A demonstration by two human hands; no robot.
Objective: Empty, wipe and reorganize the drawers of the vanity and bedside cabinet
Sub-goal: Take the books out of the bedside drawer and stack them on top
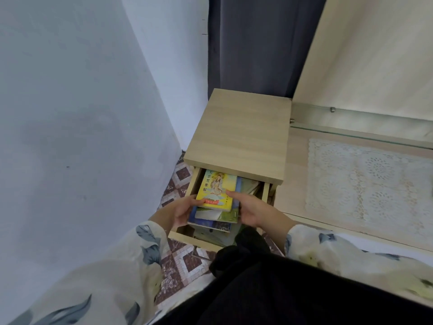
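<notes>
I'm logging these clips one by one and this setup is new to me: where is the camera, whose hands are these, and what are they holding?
There is no machine here. A person works bare-handed, and the single picture comes from a wide-angle camera worn on their head, looking forward and down. The wooden bedside cabinet stands in a corner with its top drawer pulled open. The left hand and right hand grip a small stack of books from either side, at the open drawer. A yellow book with a painted figure lies on top. More books lie in the drawer beneath. To the right, a lace mat lies on a pale surface.
</notes>
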